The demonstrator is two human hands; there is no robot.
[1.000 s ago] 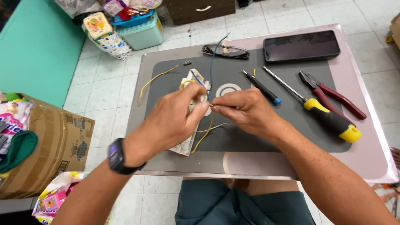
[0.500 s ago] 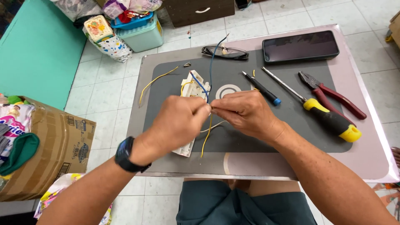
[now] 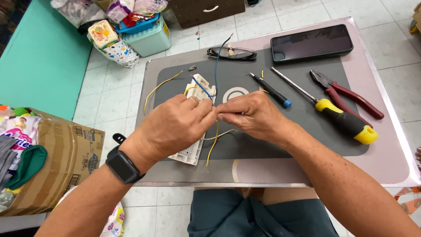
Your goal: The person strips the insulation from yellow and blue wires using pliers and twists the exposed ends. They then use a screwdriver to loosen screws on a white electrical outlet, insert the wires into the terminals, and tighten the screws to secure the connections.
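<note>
Wires [image 3: 213, 142]: thin, limp, light; you are pinching them with both hands [image 3: 177, 123] [image 3: 254, 116] over the socket [image 3: 190, 153], near bared ends.

Over the last second both hands, the left hand [image 3: 173, 125] and the right hand [image 3: 254, 116], shift slightly toward the far edge of the desk [image 3: 394, 166]. The blue wire [image 3: 217, 66] now rises straighter from their pinched fingertips, and the yellow wire [image 3: 212, 147] hangs lower toward the near edge.

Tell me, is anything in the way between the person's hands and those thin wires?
Nothing visible: the left hand and right hand already pinch the thin yellow and blue wires between their fingertips, above the white plastic block.
</note>
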